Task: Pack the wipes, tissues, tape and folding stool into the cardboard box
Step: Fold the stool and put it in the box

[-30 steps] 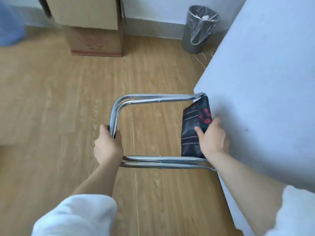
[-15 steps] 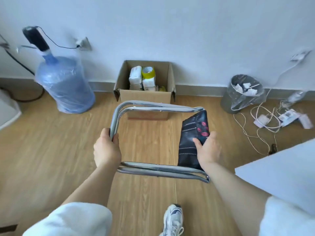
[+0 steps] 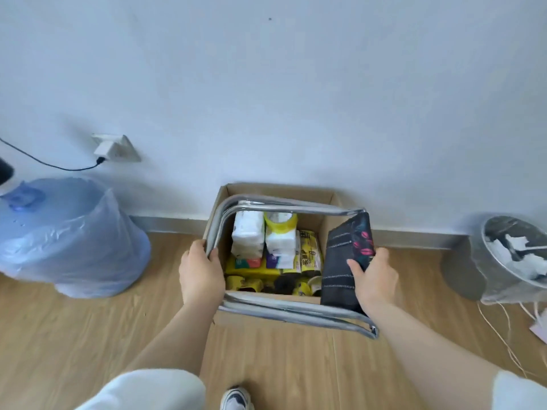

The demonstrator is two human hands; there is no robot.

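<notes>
Head view: both hands' grip (left, right) clasps folding stool, seemingly spanning cardboard box rims.

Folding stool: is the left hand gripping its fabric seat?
No. The left hand grips the metal frame of the folding stool; the right hand holds the fabric seat.

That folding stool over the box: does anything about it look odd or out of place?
The folding stool is folded flat and held over the cardboard box. Its frame looks about as wide as the opening, and tissue packs and tape stand tall inside. It may sit on top.
</notes>
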